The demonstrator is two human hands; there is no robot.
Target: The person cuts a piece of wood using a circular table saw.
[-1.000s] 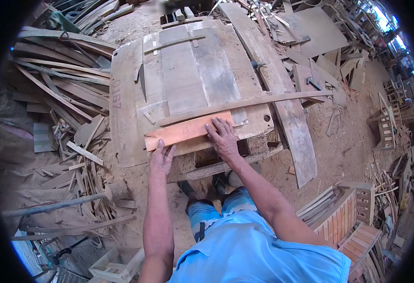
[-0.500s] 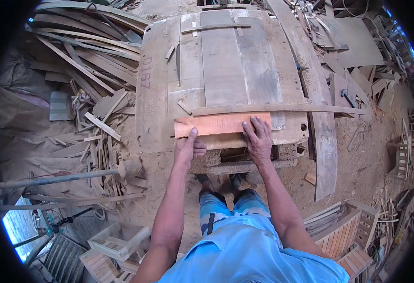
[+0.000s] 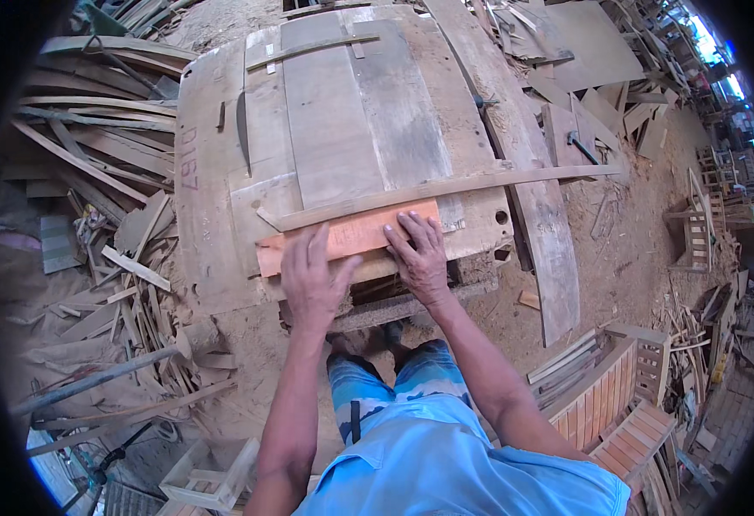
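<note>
A short reddish-orange board [image 3: 357, 236] lies flat along the near edge of a worn wooden worktable [image 3: 209, 249]. My left hand [image 3: 312, 279] is over the board's left part, its fingers stretched and the thumb apart; whether the fingertips press on the wood I cannot tell. On the right part of the board my right hand [image 3: 420, 258] rests with spread fingers. A long thin wooden strip [image 3: 446, 187] runs along the board's far side and out past the table's right edge.
A small wood offcut [image 3: 268, 218] sits by the strip's left end. A long plank [image 3: 545, 232] flanks the table on the right. Scrap wood [image 3: 102, 129] is heaped at the left. Slatted wooden furniture [image 3: 605, 387] stands at the lower right.
My left hand has gone from gripping the board's left end to lying over it with fingers spread. My right hand stays on the board. The whole view has shifted and turned slightly.
</note>
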